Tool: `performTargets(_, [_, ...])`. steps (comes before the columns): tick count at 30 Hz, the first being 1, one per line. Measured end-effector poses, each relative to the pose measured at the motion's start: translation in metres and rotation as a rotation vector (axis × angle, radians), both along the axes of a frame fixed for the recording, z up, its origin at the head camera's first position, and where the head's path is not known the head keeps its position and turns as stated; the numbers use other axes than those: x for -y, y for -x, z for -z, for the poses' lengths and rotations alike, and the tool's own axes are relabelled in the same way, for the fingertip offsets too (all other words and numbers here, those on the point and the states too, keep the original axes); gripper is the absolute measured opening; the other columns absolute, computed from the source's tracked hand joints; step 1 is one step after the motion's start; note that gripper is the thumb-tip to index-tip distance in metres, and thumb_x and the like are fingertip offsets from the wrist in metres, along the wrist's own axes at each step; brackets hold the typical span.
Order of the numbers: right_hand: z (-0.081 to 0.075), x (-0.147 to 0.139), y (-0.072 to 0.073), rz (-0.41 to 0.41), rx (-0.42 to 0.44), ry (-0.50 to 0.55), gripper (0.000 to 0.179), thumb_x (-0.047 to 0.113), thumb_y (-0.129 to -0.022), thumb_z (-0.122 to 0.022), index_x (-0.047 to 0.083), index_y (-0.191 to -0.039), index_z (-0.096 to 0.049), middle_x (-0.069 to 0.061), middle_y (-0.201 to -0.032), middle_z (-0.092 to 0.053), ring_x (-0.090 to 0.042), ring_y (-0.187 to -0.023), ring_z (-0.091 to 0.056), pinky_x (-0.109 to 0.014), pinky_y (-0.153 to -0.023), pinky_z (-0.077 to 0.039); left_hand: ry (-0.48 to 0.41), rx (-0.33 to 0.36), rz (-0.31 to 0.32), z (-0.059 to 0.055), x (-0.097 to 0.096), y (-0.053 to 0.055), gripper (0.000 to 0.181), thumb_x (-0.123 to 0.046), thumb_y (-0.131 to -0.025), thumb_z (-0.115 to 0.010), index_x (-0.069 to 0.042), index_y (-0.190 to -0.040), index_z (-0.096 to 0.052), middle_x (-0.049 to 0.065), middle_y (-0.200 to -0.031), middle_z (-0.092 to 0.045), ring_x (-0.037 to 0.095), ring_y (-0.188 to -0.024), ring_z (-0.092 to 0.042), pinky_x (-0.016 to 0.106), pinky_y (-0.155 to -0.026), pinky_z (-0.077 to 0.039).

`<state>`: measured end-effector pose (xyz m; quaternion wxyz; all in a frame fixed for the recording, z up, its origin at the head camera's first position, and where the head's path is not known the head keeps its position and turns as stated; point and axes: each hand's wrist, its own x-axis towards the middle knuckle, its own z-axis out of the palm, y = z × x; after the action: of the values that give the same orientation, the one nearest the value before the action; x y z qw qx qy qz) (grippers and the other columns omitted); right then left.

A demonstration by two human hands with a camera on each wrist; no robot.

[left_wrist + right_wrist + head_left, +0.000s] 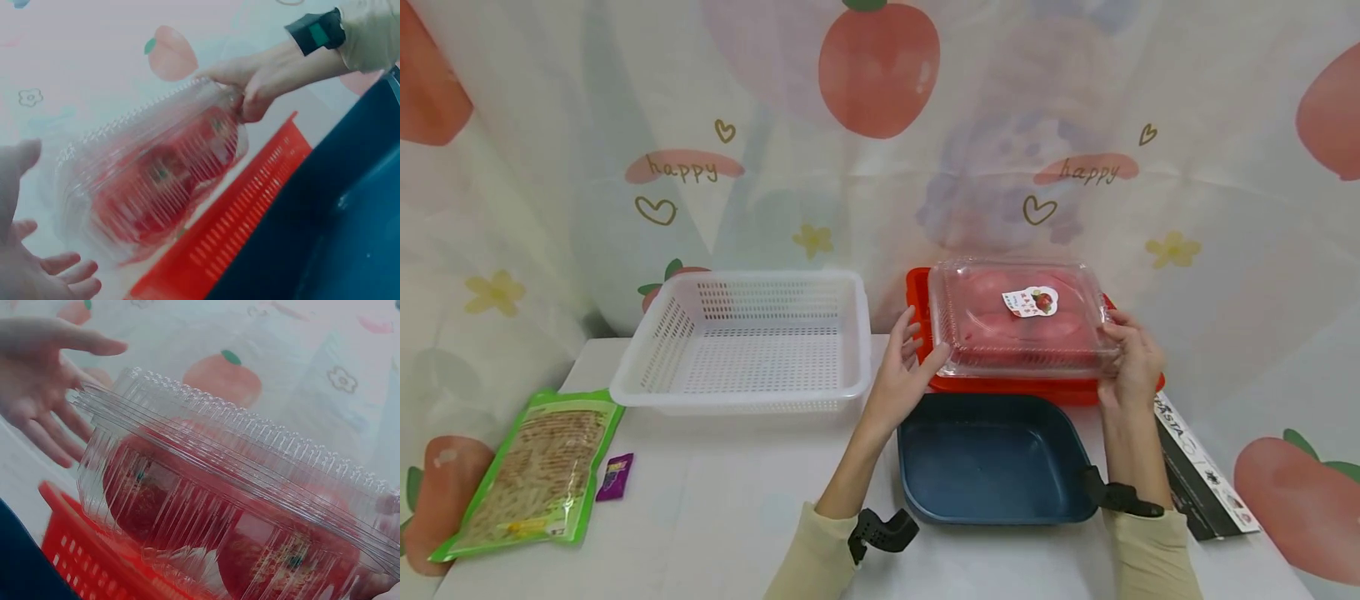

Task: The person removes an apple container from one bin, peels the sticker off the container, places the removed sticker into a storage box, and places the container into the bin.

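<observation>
A clear plastic clamshell box (pixel 1022 321) with several round red fruits inside and a white label on its lid is over the red basket (pixel 1015 386). My right hand (pixel 1131 358) grips the box by its right end, thumb on top. At the other end, my left hand (pixel 901 371) has its fingers spread, with a gap between it and the box in the left wrist view. The clamshell's side (pixel 206 494) appears close up in the right wrist view, raised above the basket's rim.
In front of the red basket stands a dark blue tub (pixel 992 458). A white perforated basket (pixel 745 342) is to the left. Farther left lie a green-edged food bag (pixel 531 467) and a small purple packet (pixel 615 477). A black-and-white flat box (pixel 1198 475) lies by my right wrist.
</observation>
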<state>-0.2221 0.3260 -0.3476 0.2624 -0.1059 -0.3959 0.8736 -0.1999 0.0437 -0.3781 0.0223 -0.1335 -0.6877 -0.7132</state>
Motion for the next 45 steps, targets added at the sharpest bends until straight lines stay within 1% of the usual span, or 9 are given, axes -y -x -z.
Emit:
performTargets(5, [-0.006,0.011,-0.008,-0.068,0.070,-0.036,0.017,0.003,-0.084,-0.068,0.004,-0.101,-0.068,-0.004,-0.115,-0.058,-0.018,-0.100,-0.056,-0.025,-0.072,-0.059,-0.009,-0.043,-0.009,-0.010,0.006,-0.004,0.074,-0.038,-0.091,-0.063,-0.032,-0.152,-0.023,0.004,-0.145,-0.043,0.024,-0.130,-0.048,0.040,-0.107,-0.044])
performTargets(13, [-0.010,0.023,-0.012,-0.117,0.073,-0.090,0.016,0.005,-0.087,-0.067,0.007,-0.102,-0.069,-0.003,-0.117,-0.057,-0.018,-0.108,-0.050,-0.023,-0.074,-0.058,-0.040,-0.046,-0.032,-0.015,0.014,-0.001,0.066,-0.034,-0.094,-0.060,-0.032,-0.152,-0.028,0.007,-0.138,-0.048,0.025,-0.122,-0.053,0.041,-0.103,-0.048])
performTargets(18, [-0.013,0.027,-0.014,-0.157,0.076,-0.073,0.016,0.005,-0.087,-0.067,0.009,-0.102,-0.071,-0.002,-0.116,-0.059,-0.017,-0.108,-0.052,-0.024,-0.076,-0.058,-0.074,-0.071,-0.058,-0.019,0.017,-0.001,0.066,-0.031,-0.093,-0.061,-0.030,-0.151,-0.029,0.006,-0.136,-0.049,0.022,-0.120,-0.053,0.039,-0.101,-0.050])
performTargets(22, [-0.016,0.034,-0.018,-0.177,0.097,-0.096,0.015,0.007,-0.087,-0.068,0.010,-0.102,-0.070,-0.001,-0.114,-0.061,-0.017,-0.105,-0.053,-0.024,-0.077,-0.058,-0.017,-0.102,-0.108,-0.022,0.020,-0.003,0.068,-0.033,-0.091,-0.062,-0.030,-0.151,-0.031,0.007,-0.132,-0.048,0.021,-0.117,-0.052,0.039,-0.099,-0.050])
performTargets(26, [-0.021,0.043,-0.025,-0.179,0.118,-0.176,0.016,0.010,-0.088,-0.068,0.013,-0.103,-0.069,0.000,-0.113,-0.060,-0.015,-0.099,-0.055,-0.022,-0.076,-0.057,0.053,-0.127,-0.156,-0.027,0.026,-0.005,0.068,-0.038,-0.088,-0.064,-0.035,-0.149,-0.033,0.008,-0.125,-0.045,0.021,-0.109,-0.050,0.039,-0.094,-0.051])
performTargets(33, [-0.029,0.056,-0.037,-0.193,0.106,-0.289,0.017,0.013,-0.089,-0.068,0.013,-0.106,-0.066,0.000,-0.111,-0.061,-0.014,-0.090,-0.060,-0.021,-0.076,-0.056,0.091,-0.121,-0.205,-0.037,0.038,-0.010,0.064,-0.038,-0.087,-0.064,-0.043,-0.145,-0.038,0.010,-0.121,-0.042,0.023,-0.104,-0.047,0.037,-0.087,-0.049])
performTargets(37, [-0.029,0.060,-0.040,-0.196,0.110,-0.347,0.016,0.013,-0.089,-0.068,0.013,-0.105,-0.065,0.000,-0.107,-0.062,-0.013,-0.086,-0.062,-0.022,-0.076,-0.057,0.127,-0.105,-0.220,-0.039,0.043,-0.012,0.063,-0.038,-0.087,-0.065,-0.041,-0.145,-0.040,0.010,-0.122,-0.043,0.023,-0.106,-0.047,0.036,-0.086,-0.047])
performTargets(41, [-0.030,0.061,-0.041,-0.200,0.118,-0.435,0.018,0.014,-0.090,-0.068,0.015,-0.107,-0.063,0.002,-0.100,-0.065,-0.012,-0.083,-0.063,-0.022,-0.076,-0.057,0.182,-0.120,-0.224,-0.042,0.047,-0.013,0.060,-0.038,-0.088,-0.065,-0.040,-0.144,-0.043,0.010,-0.116,-0.043,0.021,-0.102,-0.044,0.035,-0.084,-0.044])
performTargets(45, [-0.033,0.061,-0.045,-0.201,0.130,-0.525,0.018,0.015,-0.090,-0.067,0.017,-0.107,-0.061,0.004,-0.094,-0.066,-0.013,-0.087,-0.060,-0.021,-0.074,-0.057,0.229,-0.141,-0.207,-0.048,0.053,-0.016,0.055,-0.037,-0.089,-0.063,-0.037,-0.142,-0.047,0.010,-0.106,-0.041,0.023,-0.093,-0.041,0.033,-0.075,-0.040])
